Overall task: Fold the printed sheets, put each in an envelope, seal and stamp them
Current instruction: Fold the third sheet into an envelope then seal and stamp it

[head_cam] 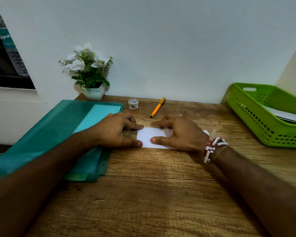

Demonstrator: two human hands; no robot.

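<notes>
While pressing folded sheet (146, 136) flat, left hand (116, 129), right hand (181, 134), fingers (158, 140) spread
Light, limp, creases easily; best pinched at near edge

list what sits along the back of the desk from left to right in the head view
flower pot → tape roll → pen → green basket

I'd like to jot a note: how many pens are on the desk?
1. The orange pen lies at the back of the desk, right of the tape roll; more could be hidden in the green basket.
</notes>
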